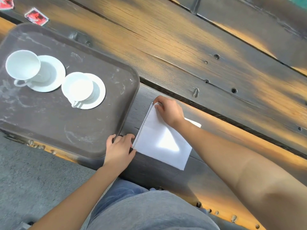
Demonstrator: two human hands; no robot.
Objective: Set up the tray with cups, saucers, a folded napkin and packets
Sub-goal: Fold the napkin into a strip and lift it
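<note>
Hands [142, 128] — flat square white napkin [163, 143]

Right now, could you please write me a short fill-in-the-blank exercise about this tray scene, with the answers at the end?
1. Each white cup stands on its own ____.
2. The white napkin lies on the wooden table, to the ____ of the tray.
3. The left hand and the right hand both touch the ____.
4. The red packets lie ____ the tray, on the table.

Missing words: saucer; right; napkin; outside
</note>
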